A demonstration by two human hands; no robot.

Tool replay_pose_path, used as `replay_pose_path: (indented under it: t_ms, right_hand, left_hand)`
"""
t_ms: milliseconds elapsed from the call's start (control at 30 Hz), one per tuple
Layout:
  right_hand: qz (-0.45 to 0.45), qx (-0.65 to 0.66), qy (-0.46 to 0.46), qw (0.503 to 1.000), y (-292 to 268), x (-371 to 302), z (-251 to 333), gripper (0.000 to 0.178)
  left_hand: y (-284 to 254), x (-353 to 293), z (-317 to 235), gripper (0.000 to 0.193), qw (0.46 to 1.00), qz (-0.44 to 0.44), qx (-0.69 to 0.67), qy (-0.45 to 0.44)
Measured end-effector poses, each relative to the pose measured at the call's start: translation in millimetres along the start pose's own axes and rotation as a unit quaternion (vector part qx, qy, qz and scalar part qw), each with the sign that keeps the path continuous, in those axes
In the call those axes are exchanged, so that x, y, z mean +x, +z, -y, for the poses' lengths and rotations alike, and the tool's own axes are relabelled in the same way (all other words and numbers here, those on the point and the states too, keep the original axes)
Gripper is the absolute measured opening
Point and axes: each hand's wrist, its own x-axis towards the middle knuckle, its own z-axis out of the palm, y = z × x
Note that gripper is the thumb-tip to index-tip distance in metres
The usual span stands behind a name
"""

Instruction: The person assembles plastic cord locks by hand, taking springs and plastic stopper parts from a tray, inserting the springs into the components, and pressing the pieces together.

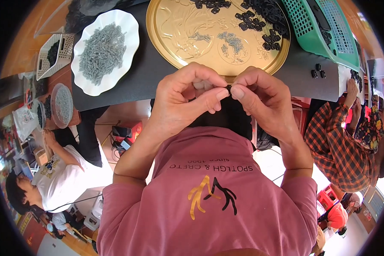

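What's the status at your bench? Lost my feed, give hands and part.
Left hand and right hand pinched together on a small black part. Held just short of the gold tray. Nothing between hands and tray.

Glossy gold metal tray (175, 34), matt black tabletop (145, 72)

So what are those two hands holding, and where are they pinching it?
A tiny black part, pinched between the left hand and right hand fingertips. Which end each hand grips cannot be told; it is mostly hidden.

No packages, labels, signs or screens can be made out here.
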Motion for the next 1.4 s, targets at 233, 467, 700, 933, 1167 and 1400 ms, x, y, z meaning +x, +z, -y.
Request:
replay_pose_path:
  t_ms: [233, 467, 700, 933, 1167, 1400]
  right_hand:
    - [-0.061, -0.114, -0.160, 0.979, 4.5, 1.2, -13.8, 0.006]
    - [-0.094, -0.283, -0.113, 0.948, -36.3, 12.6, 2.8, 0.007]
    - [-0.053, -0.461, -0.101, 0.880, -47.5, 32.1, 0.0, 0.010]
    - [-0.037, -0.585, -0.191, 0.787, -36.7, 42.4, -8.5, 0.012]
    - [-0.009, -0.604, -0.204, 0.771, -39.8, 48.7, -9.9, 0.011]
    - [-0.096, -0.331, -0.122, 0.931, -39.9, 40.0, 3.0, 0.015]
  left_hand:
    - [-1.0, -4.6, 11.8, 0.014, 0.992, -0.007, -0.117, -0.039]
    - [-12.7, -5.6, 7.9, 0.011, 0.998, -0.041, -0.047, -0.004]
    - [-27.9, -5.9, 3.5, 0.015, 0.998, -0.052, -0.025, 0.005]
    - [-25.8, -2.3, -0.5, 0.017, 0.998, -0.052, -0.025, -0.002]
    - [-22.9, 7.6, 0.4, 0.017, 0.996, -0.051, -0.067, -0.002]
    - [-18.4, 19.7, -2.0, 0.018, 0.989, -0.054, -0.132, -0.031]
